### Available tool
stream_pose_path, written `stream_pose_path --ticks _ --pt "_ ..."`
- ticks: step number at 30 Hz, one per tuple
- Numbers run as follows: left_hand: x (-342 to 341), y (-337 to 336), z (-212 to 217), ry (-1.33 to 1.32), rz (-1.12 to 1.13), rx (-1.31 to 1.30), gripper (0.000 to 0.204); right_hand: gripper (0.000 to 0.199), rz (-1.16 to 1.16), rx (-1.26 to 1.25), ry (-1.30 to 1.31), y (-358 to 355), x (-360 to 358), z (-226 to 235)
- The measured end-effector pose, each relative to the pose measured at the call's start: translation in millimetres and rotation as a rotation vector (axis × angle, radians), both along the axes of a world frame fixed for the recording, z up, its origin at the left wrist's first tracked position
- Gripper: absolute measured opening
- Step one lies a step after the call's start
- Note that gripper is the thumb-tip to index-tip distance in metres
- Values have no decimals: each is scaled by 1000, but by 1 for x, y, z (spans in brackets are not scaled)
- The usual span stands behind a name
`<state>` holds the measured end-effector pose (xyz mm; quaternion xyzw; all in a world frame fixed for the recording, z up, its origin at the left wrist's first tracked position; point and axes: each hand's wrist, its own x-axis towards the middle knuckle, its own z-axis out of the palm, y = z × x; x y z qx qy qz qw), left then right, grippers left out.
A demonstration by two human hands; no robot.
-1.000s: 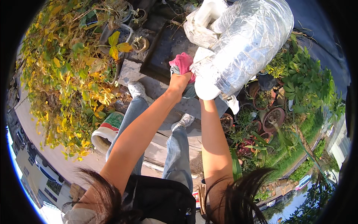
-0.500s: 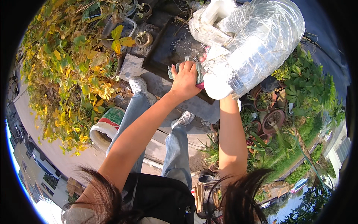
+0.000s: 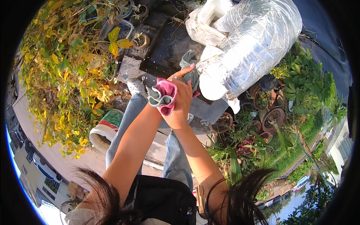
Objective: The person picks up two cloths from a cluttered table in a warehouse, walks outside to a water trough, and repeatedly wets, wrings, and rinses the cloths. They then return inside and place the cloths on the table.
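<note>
Right at mid-frame we have the pink-and-grey cloth [image 3: 166,92], bunched and slanting from left of centre up rightward beside the white pipe [image 3: 213,88], with our right hand [image 3: 180,104] clenched round it and our left hand [image 3: 182,72], partly hidden, gripping just above, neither nearer.

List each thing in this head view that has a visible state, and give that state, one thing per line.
Pink-and-grey-green cloth: bunched and creased, gripped.
Left hand: closed on the cloth, partly hidden behind the right hand.
Right hand: closed around the cloth.
Bucket: mouth uncovered.
Silvery wrapped pipe: bent, its wrapping wrinkled.
Leafy vines: partly yellow, partly green.
</note>
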<state>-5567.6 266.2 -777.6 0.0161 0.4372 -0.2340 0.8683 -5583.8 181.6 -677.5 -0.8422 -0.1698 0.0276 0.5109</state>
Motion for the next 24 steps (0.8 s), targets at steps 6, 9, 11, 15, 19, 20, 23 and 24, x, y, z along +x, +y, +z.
stream_pose_path --ticks 6,9,11,15,19,20,23,24 --pt "4 -23 3 95 24 158 38 55 -270 17 249 -11 13 -72" --pt "6 -28 17 142 -22 257 31 47 -501 232 592 -34 30 -90" --pt "8 -27 27 144 -64 315 32 44 -633 469 768 -46 38 -89" --pt "12 -14 38 206 -112 351 37 39 -745 767 901 -50 42 -70" --pt "3 5 39 130 -250 639 42 40 -717 774 651 -40 26 -37" --pt "1 10 37 99 -218 576 41 40 -776 856 645 -35 25 -29" --pt "-3 19 27 84 -149 335 39 40 -649 881 784 -23 12 3" --pt "-3 21 23 98 -143 234 38 39 -626 878 821 -20 7 10"
